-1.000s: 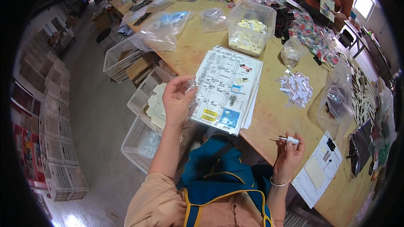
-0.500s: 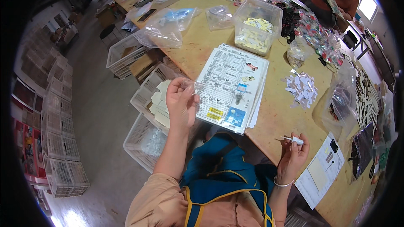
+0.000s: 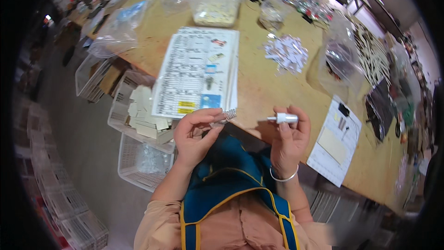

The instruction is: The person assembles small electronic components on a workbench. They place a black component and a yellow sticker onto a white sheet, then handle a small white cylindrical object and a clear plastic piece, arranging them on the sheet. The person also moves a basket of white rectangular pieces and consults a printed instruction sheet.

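My left hand (image 3: pixel 193 135) is closed around a small see-through bottle (image 3: pixel 224 117) with a ridged, threaded neck that points to the right. A white cap (image 3: pixel 287 118) with a thin applicator stem sits pinched between the thumb and fingers of my right hand (image 3: pixel 291 138). Its stem points left toward the bottle's mouth, and a gap separates the two. Both hands hover in front of the table's near edge. Just beyond my left hand lies a stack of printed sheets (image 3: pixel 185 69) with pictures and a plastic cover.
Yellow-white pieces fill a plastic tub (image 3: pixel 217 16) at the back. White slips (image 3: pixel 286 53) lie heaped on the table (image 3: pixel 259 83). To the right are a clipboard (image 3: pixel 335 141) and a plastic bag (image 3: pixel 342 62). Crates (image 3: pixel 132 111) with cards and bags stand at the left.
My hands have come closer together, bringing the bottle and the cap's stem nearly in line. The view has shifted, so the table's things appear further left and higher.
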A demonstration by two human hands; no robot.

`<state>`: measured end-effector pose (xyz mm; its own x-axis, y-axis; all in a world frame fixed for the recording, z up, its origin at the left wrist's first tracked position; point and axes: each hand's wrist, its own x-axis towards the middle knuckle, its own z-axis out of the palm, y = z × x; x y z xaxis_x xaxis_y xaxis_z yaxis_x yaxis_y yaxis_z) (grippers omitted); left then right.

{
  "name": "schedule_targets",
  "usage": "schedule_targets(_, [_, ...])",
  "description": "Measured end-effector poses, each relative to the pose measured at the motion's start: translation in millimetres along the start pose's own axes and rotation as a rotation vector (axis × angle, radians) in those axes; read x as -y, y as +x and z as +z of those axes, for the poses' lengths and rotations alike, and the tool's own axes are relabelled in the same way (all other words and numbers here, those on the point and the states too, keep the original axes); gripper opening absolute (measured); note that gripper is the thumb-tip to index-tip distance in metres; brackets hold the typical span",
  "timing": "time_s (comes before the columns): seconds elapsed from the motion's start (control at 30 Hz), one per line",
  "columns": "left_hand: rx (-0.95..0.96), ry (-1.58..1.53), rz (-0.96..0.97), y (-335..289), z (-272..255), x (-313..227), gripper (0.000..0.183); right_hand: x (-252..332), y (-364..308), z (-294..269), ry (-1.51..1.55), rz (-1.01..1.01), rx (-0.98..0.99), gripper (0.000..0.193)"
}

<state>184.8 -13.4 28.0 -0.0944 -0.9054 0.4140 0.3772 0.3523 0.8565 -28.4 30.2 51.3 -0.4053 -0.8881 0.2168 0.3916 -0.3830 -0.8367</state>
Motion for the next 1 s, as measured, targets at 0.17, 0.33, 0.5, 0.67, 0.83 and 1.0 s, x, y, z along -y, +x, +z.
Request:
schedule_targets(0.17, [0.056,-0.039,-0.080,-14,25,8,0.048,22,-3,3,-0.081,-0.144,0.076,0.039])
schedule_targets(0.33, [0.070,-0.090,-0.170,-16,39,10,0.063,29,-6,-3,-0.138,-0.120,0.099,0.039])
schedule_targets(0.5, [0.066,-0.180,-0.313,-17,50,13,0.066,29,-10,-4,-0.089,0.021,0.136,0.039])
schedule_targets(0.67, [0.031,-0.240,-0.461,-19,64,13,0.063,23,-11,-4,-0.082,0.126,0.203,0.042])
schedule_targets(0.83, [0.083,-0.152,-0.466,-17,76,11,0.045,19,-4,-12,-0.061,0.155,0.179,0.043])
schedule_targets(1.0, [0.092,-0.341,-0.661,-10,81,10,0.027,24,5,-27,0.199,0.371,0.083,0.042])
